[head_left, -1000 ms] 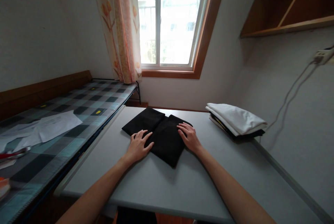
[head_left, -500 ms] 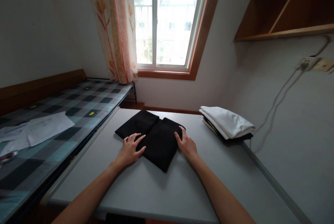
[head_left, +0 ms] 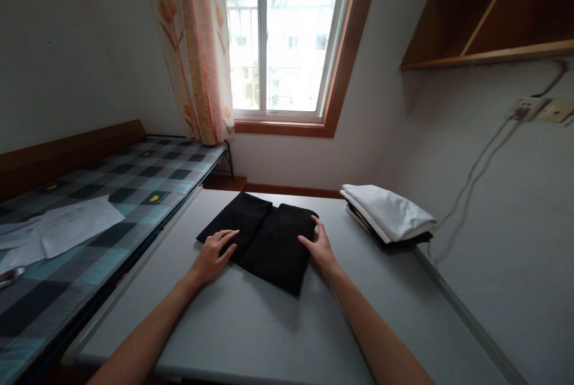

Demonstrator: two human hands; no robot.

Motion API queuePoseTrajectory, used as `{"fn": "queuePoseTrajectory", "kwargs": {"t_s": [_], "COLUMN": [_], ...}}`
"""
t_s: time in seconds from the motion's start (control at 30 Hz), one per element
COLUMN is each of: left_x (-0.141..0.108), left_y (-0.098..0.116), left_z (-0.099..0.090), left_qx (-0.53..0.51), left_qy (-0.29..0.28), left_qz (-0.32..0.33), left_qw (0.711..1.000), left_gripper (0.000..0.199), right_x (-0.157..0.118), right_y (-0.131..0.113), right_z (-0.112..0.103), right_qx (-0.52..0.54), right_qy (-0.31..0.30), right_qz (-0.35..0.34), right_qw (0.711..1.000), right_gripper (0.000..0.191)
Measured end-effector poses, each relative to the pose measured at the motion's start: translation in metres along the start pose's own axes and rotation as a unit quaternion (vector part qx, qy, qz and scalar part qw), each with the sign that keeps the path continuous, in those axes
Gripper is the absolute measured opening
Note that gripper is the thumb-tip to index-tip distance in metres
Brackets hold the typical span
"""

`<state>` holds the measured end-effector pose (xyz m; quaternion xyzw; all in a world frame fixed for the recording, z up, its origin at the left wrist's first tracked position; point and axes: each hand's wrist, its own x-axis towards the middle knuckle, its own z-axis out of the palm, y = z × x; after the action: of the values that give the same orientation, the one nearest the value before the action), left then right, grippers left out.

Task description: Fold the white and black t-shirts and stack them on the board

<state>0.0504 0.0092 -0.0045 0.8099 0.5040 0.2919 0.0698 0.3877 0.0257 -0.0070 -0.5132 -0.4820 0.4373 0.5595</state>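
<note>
A folded black cloth (head_left: 273, 247) lies on the white table (head_left: 251, 331), with a crease or gap running down between its left and right parts. My left hand (head_left: 216, 255) rests at its lower left edge, fingers apart and fingertips on the fabric. At the cloth's right edge, my right hand (head_left: 319, 246) has its thumb on top and its fingers at the upper right corner, gripping that edge. The lower right corner looks slightly raised off the table.
A stack of folded clothes, white on top (head_left: 390, 211), sits at the table's back right. To the left is a bed with a checkered mattress (head_left: 174, 173) and papers (head_left: 81, 226). A wooden shelf (head_left: 488, 56) hangs at upper right.
My left hand has slid left and down towards the cloth's edge. The cloth's lower corner has shifted right, with my right hand at the right edge.
</note>
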Motion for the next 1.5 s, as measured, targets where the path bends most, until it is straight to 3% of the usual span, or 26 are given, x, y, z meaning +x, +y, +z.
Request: {"fn": "queuePoseTrajectory", "kwargs": {"t_s": [0.13,0.27,0.33,0.43,0.77,0.97,1.07,1.23,1.33,1.4,1.5], "left_x": [0.001,-0.001,-0.002,-0.001,0.001,0.003,0.0,-0.014,-0.02,-0.017,0.005], "left_y": [-0.014,-0.017,-0.017,-0.018,-0.01,-0.004,0.004,0.028,0.044,0.051,0.057], "left_z": [-0.003,-0.002,0.0,0.001,0.002,0.003,0.003,0.005,0.008,0.009,0.009], "left_qx": [0.011,0.008,-0.001,-0.014,-0.014,-0.039,-0.058,-0.111,-0.139,-0.159,-0.237], "left_qy": [0.04,0.026,0.024,0.023,0.025,0.049,0.044,-0.015,-0.037,-0.021,0.005], "left_qz": [-0.019,-0.009,-0.004,0.001,-0.005,-0.028,-0.027,0.018,0.031,0.021,-0.028], "left_qw": [0.999,1.0,1.0,1.0,1.0,0.998,0.997,0.994,0.989,0.987,0.971], "left_gripper": [0.038,0.034,0.033,0.032,0.027,0.024,0.025,0.024,0.025,0.025,0.031], "right_x": [0.013,0.019,0.019,0.018,0.015,0.013,0.012,0.007,0.005,0.006,0.011], "right_y": [-0.009,-0.009,-0.008,-0.006,-0.003,-0.01,-0.013,-0.013,-0.026,-0.045,-0.082], "right_z": [-0.033,-0.051,-0.052,-0.049,-0.047,-0.053,-0.062,-0.095,-0.116,-0.12,-0.104], "right_qx": [0.063,0.132,0.149,0.141,0.01,-0.097,-0.115,-0.126,-0.131,-0.132,-0.134], "right_qy": [0.048,0.021,0.001,0.008,0.008,-0.017,-0.014,0.04,0.042,0.02,-0.023], "right_qz": [0.125,0.177,0.172,0.161,0.071,-0.005,0.003,0.075,0.108,0.11,0.085], "right_qw": [0.989,0.975,0.974,0.977,0.997,0.995,0.993,0.988,0.985,0.985,0.987], "right_gripper": [0.101,0.074,0.057,0.049,0.055,0.073,0.078,0.082,0.082,0.077,0.067]}}
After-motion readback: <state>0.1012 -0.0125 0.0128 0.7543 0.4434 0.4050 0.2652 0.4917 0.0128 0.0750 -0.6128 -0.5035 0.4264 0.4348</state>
